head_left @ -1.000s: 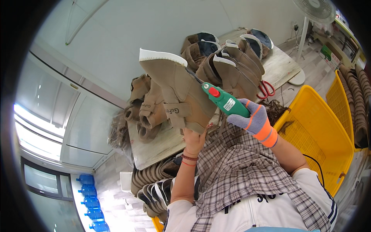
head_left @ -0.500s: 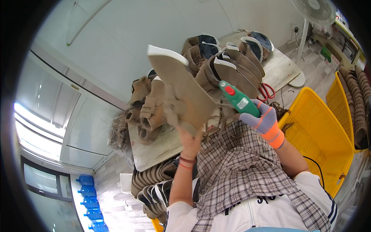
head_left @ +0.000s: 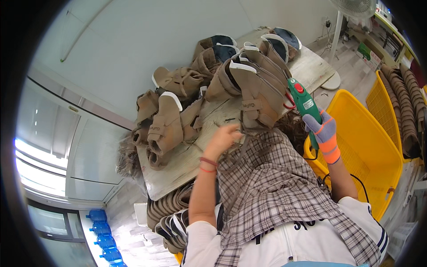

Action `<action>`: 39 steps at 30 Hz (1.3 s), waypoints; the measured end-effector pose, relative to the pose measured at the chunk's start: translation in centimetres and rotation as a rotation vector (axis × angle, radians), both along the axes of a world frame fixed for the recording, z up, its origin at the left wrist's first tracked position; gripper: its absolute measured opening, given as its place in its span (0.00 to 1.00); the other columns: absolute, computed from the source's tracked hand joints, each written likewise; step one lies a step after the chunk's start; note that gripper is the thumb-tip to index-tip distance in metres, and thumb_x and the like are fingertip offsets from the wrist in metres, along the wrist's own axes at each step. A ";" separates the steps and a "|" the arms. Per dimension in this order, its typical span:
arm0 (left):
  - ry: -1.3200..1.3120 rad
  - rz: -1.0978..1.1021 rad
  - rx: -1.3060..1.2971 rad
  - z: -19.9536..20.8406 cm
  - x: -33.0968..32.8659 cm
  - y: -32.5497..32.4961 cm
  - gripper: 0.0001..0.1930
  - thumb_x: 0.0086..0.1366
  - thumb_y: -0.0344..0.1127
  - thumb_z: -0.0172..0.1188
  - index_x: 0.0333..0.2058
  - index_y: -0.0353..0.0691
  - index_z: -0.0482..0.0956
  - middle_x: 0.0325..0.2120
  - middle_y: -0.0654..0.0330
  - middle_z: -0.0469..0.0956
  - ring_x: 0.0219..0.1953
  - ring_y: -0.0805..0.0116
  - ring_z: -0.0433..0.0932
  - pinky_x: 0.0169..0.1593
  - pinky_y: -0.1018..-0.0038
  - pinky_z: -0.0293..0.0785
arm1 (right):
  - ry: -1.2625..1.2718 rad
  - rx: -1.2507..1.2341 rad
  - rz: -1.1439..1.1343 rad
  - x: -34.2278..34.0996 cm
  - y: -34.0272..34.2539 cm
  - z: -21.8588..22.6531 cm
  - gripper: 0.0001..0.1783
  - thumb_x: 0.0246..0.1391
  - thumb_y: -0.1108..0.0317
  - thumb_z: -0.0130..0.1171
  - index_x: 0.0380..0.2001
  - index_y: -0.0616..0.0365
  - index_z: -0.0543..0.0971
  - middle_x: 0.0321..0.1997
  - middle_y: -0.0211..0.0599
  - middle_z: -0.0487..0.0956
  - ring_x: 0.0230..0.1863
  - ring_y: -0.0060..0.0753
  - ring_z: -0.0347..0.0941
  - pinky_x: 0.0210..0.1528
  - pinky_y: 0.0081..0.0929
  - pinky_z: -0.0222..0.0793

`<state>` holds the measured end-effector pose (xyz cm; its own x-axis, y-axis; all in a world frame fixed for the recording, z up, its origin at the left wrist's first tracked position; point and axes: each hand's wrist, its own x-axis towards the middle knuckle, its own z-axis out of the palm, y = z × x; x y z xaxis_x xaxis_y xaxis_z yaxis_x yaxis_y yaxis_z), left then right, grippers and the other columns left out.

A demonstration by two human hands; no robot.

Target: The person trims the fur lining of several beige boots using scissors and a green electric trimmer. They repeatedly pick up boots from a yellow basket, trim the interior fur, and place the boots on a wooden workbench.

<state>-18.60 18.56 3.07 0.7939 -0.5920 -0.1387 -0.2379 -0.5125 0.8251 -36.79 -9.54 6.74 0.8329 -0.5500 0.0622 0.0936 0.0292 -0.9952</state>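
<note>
My right hand (head_left: 324, 131), in a grey and orange glove, is wrapped round a green corded hand tool (head_left: 304, 99) with a red button, its tip pointing up and away. My bare left hand (head_left: 226, 137) hovers over the table's near edge, fingers loosely apart and slightly blurred, with no shoe in it. Just beyond it stands a brown shoe upper (head_left: 253, 93) with a strap and white top edge. Another brown upper (head_left: 180, 82) lies on its side farther left. Thin brown strips (head_left: 242, 149) hang over the checked apron (head_left: 267, 178) beside my left hand.
More uppers (head_left: 164, 124) crowd the worn table (head_left: 173, 173). Red-handled scissors (head_left: 290, 101) are partly hidden behind the tool. A yellow basket (head_left: 356, 151) stands at right, near a black cord (head_left: 362, 184). Stacked uppers (head_left: 171, 207) sit below the table's left side.
The upper that my left hand held up has left it and one now lies on its side among the others. My left hand is lower; the green tool has swung more upright, to the right.
</note>
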 end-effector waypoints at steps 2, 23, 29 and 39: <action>-0.072 0.096 -0.027 -4.6 -2.6 -3.1 0.20 0.55 0.38 0.64 0.42 0.31 0.76 0.31 0.60 0.77 0.34 0.74 0.74 0.34 0.79 0.69 | 0.040 -0.038 -0.014 -0.1 -0.1 0.2 0.15 0.50 0.64 0.62 0.37 0.64 0.76 0.21 0.25 0.73 0.20 0.15 0.66 0.22 0.15 0.61; 0.509 0.376 -1.406 9.9 -4.3 3.2 0.19 0.65 0.33 0.52 0.52 0.29 0.67 0.51 0.50 0.71 0.53 0.57 0.71 0.57 0.62 0.67 | -0.032 -0.463 0.087 0.6 2.5 -2.5 0.30 0.37 0.57 0.72 0.44 0.60 0.77 0.28 0.35 0.81 0.27 0.21 0.75 0.32 0.21 0.71; 0.617 0.512 -1.418 13.5 -3.4 9.0 0.19 0.65 0.28 0.49 0.54 0.30 0.65 0.53 0.48 0.69 0.55 0.53 0.68 0.58 0.55 0.66 | -0.309 -1.076 0.028 1.9 4.0 -0.9 0.36 0.28 0.49 0.73 0.42 0.58 0.77 0.21 0.38 0.76 0.19 0.39 0.70 0.25 0.29 0.68; 0.785 0.571 -1.510 10.5 -2.3 11.8 0.19 0.66 0.29 0.46 0.55 0.32 0.63 0.54 0.49 0.68 0.56 0.52 0.67 0.60 0.54 0.63 | -0.390 -1.308 -0.016 2.3 4.1 -1.3 0.37 0.28 0.47 0.72 0.42 0.59 0.76 0.16 0.33 0.70 0.17 0.35 0.66 0.22 0.29 0.62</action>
<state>-20.91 30.37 13.55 0.9461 -0.2550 -0.1997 0.3185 0.8443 0.4309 -34.52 -5.48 5.41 0.6359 0.0822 0.7674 0.3639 -0.9088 -0.2042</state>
